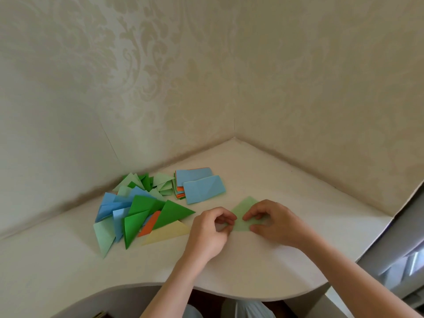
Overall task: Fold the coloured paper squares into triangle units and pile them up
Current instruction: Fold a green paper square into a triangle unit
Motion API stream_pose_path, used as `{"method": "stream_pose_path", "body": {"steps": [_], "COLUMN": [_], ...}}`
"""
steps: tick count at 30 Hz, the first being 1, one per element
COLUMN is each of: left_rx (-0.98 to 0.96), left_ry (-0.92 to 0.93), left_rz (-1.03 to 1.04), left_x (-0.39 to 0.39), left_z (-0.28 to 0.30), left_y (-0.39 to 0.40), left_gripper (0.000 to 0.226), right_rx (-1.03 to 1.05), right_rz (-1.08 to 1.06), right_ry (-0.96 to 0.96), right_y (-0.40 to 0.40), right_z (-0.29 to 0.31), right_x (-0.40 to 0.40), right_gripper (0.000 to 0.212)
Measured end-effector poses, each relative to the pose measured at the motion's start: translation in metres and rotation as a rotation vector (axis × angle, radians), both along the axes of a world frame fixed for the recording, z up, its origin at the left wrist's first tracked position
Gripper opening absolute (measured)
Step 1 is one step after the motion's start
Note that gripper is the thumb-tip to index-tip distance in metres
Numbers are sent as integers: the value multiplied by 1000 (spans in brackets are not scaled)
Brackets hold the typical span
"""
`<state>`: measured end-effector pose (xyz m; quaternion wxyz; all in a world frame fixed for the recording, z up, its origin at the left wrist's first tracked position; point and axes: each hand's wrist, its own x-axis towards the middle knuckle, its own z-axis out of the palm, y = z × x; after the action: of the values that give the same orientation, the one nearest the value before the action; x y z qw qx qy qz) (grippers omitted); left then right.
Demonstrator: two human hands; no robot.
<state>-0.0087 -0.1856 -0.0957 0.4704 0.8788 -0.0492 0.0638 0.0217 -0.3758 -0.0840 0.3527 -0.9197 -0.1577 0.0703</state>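
A light green paper (243, 211) lies partly folded on the cream table, between my two hands. My left hand (210, 230) pinches its left edge with curled fingers and thumb. My right hand (274, 220) pinches its right side, fingertips curled down onto the sheet. To the left lies a loose pile of folded triangle units (140, 210) in dark green, light green, blue, orange and pale yellow. Behind the hands sits a stack of paper squares (195, 180), blue on top with orange edges showing, and a creased blue sheet (204, 189) leans on its front.
The cream table (252, 267) fills a corner between two wallpapered walls. Its curved front edge runs just below my forearms. A grey panel (399, 244) stands past the table's right end.
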Motion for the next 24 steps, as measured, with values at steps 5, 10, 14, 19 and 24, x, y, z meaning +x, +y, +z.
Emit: {"method": "stream_pose_path", "body": {"steps": [5,10,14,19,24], "left_rx": [90,216,370,433,407], "left_ry": [-76,-164,-303,-358,-368], "left_rz": [-89,-149,-132,-82,-74], "left_x": [-8,-11,-10,-15,-15], "left_z": [-4,-2,-1,-4,-5], "left_y": [11,17,21,22,18], "left_gripper": [46,49,34,25,10], "right_rx": [-76,-139,-28,15,21], "right_rz": [45,44,174,207,231], "right_ry": [-106,-222,-195,-217,-323], "right_y": [3,13,18,17,7], "right_z": [-3,-12,1,-3,-10], "right_x": [-4,-6,-3,0,-4], "right_gripper": [8,15,10,6,9]}}
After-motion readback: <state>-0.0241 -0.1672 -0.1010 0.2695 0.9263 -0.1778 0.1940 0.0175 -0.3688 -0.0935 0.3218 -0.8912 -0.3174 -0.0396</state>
